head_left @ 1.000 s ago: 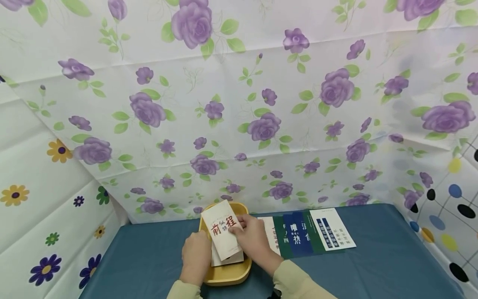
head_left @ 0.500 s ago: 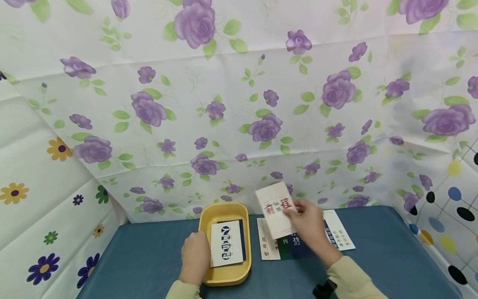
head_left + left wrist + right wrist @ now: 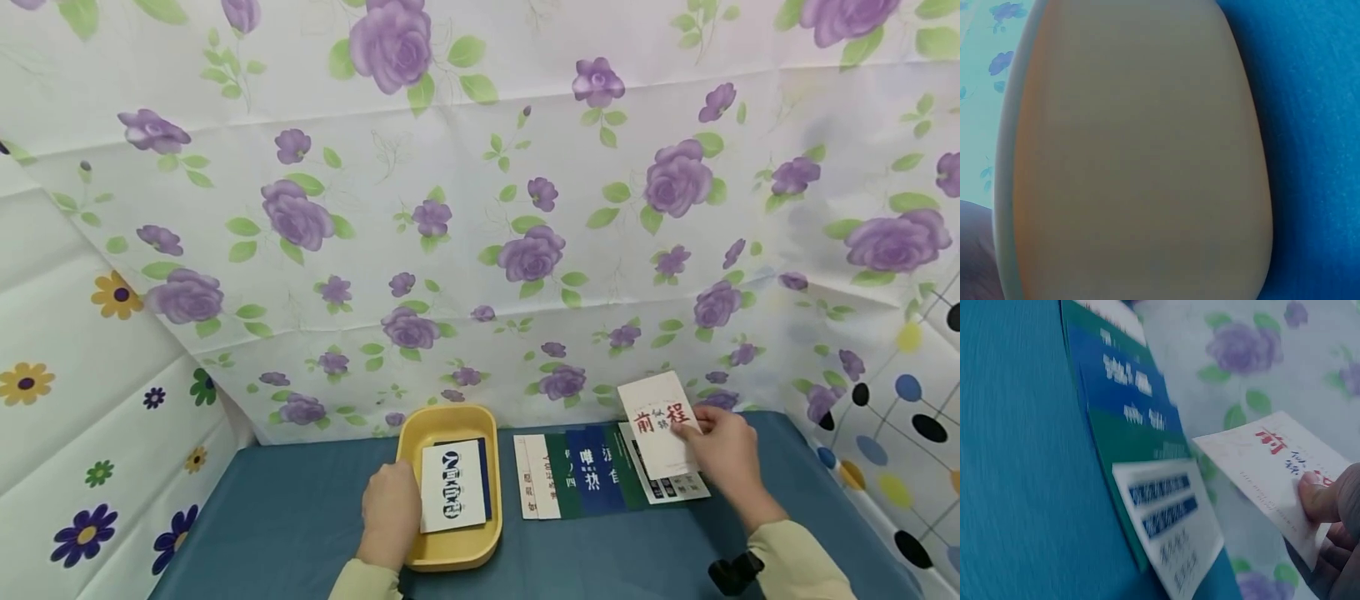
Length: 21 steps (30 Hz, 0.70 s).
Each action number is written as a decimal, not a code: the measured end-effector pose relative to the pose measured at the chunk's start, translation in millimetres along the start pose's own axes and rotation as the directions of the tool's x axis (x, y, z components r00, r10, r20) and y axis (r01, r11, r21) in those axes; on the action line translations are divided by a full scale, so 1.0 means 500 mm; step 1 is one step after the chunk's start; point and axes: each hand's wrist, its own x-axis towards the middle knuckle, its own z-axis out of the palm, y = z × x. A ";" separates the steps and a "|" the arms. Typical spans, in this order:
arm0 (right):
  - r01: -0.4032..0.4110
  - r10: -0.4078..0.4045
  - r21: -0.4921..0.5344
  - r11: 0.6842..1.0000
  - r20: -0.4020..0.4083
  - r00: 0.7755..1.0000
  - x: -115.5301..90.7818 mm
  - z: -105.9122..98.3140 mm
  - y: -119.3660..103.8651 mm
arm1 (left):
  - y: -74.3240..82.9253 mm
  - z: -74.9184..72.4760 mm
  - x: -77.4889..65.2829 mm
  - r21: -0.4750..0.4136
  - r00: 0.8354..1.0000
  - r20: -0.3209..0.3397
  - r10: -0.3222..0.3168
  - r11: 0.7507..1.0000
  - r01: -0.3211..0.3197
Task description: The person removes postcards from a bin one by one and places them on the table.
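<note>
My right hand (image 3: 726, 450) pinches a white card (image 3: 656, 427) with red and black characters, thumb on its printed face. The card is held over the right end of an overlapping row of cards; in the right wrist view, a white card with dark blue bars (image 3: 1172, 515) lies at that end, on green and blue ones (image 3: 1119, 375). At the left rim of a yellow plastic tray (image 3: 482, 546), my left hand (image 3: 392, 510) grips with curled fingers. Inside the tray, a white card with dark round lettering (image 3: 453, 510) rests over a dark blue one.
A blue cloth (image 3: 300, 508) covers the table. Behind it rises a white sheet with purple roses (image 3: 450, 275). Flowered (image 3: 67, 450) and dotted sheets (image 3: 900, 442) close off the left and right sides.
My right hand has carried the white card with red characters out of the tray and rightward, past the row, to its right end. My left hand stays at the tray rim.
</note>
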 end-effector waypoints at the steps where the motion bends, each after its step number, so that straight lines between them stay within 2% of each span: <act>1: -0.013 0.013 -0.015 1.000 0.011 1.000 0.002 -0.002 0.011 | 0.000 0.000 0.000 0.000 1.000 0.004 -0.003 1.000 0.003; 6: -0.092 0.100 -0.083 0.992 0.104 0.990 0.003 -0.005 0.056 | 0.000 0.000 0.000 0.004 1.000 0.021 -0.016 1.000 0.016; 11: -0.117 0.141 -0.136 0.984 0.183 0.973 0.002 -0.002 0.082 | 0.002 -0.002 0.003 0.012 1.000 0.003 -0.016 1.000 0.016; 17: -0.142 0.174 -0.160 0.977 0.211 0.962 0.001 0.010 0.098 | 0.001 0.000 0.003 0.015 1.000 0.007 -0.015 1.000 0.015; 21: -0.140 0.170 -0.157 0.978 0.197 0.966 0.004 0.017 0.101 | 0.000 0.003 0.004 0.014 1.000 0.000 -0.010 1.000 0.010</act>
